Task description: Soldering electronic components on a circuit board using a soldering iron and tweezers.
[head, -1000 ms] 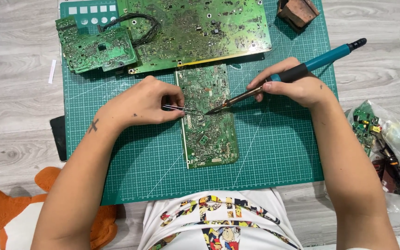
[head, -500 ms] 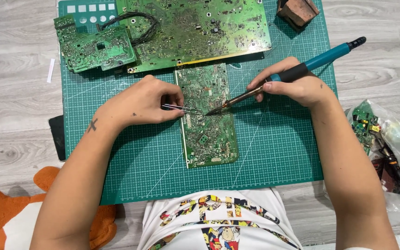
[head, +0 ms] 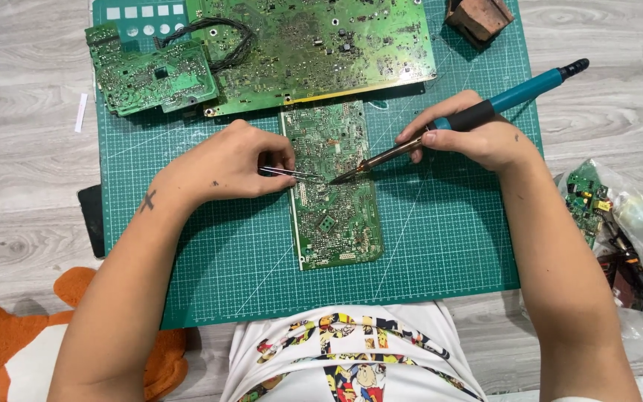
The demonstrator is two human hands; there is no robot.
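Observation:
A long green circuit board (head: 334, 201) lies on a green cutting mat (head: 448, 231). My left hand (head: 232, 160) pinches thin metal tweezers (head: 295, 174), whose tips rest on the board's upper middle. My right hand (head: 478, 134) grips a soldering iron (head: 485, 110) with a teal and black handle. Its brown tip meets the tweezer tips on the board at about the same spot.
A large green circuit board (head: 314, 45) and a smaller one (head: 154, 74) with black wires lie along the mat's far edge. A brown block (head: 480, 16) sits at the far right corner. A clear bag of parts (head: 619, 238) lies at right, an orange plush toy (head: 9, 342) at lower left.

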